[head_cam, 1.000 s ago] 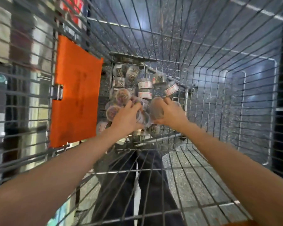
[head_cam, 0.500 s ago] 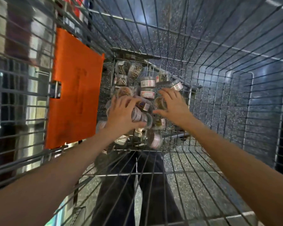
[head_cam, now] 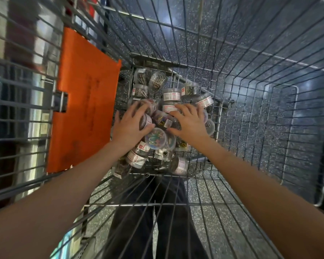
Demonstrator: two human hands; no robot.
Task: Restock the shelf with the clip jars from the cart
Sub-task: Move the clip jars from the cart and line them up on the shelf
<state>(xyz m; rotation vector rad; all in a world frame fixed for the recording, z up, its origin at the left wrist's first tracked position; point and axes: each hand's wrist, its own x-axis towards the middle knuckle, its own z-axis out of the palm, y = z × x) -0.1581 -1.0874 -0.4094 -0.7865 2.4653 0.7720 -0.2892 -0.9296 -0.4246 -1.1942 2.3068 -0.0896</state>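
Clear plastic clip jars [head_cam: 171,94] lie heaped on the wire cart [head_cam: 250,113] floor at frame centre. The left hand [head_cam: 131,126] curls around 1 jar [head_cam: 145,120]; the right hand [head_cam: 190,122], fingers spread, presses on the heap beside it.

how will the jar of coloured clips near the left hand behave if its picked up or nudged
The jar of coloured clips looks like smooth clear plastic, so probably slippery. It is round and lies tilted on other jars, so a nudge may roll it. Probably light.
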